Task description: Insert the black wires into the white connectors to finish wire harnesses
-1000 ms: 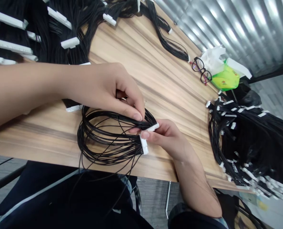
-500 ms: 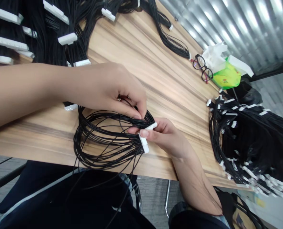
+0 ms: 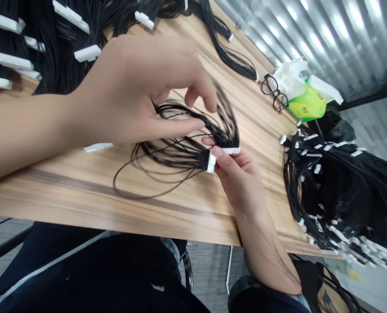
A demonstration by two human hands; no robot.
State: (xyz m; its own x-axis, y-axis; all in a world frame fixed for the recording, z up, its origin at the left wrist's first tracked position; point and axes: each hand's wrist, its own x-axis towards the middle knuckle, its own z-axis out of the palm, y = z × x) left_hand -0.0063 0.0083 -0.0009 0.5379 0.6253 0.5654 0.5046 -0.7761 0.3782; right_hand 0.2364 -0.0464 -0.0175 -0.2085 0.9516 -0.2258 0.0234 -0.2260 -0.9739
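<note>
A wire harness of looped black wires [image 3: 177,152] with white connectors at its end hangs over the wooden table. My right hand [image 3: 241,178] pinches it at the connector end. One white connector [image 3: 211,161] points downward below the thumb; a second white connector [image 3: 231,150] lies across the fingers. Over the loops is my left hand [image 3: 154,91], its thumb and forefinger apart, with wires passing behind and below them. Its other fingers are partly hidden under the palm. Some wires are smeared by motion.
Black harnesses with white connectors [image 3: 87,53] are heaped at the upper left. Another large harness pile [image 3: 350,187] covers the right end. Eyeglasses [image 3: 275,93] and a green-yellow tissue pack [image 3: 307,104] lie toward the back right. The table's front edge [image 3: 115,226] borders my lap.
Both hands and the harness have moved up, away from the table's front edge, the harness also to the right. My left thumb and forefinger have parted from the wires; the loops have swung and spread.
</note>
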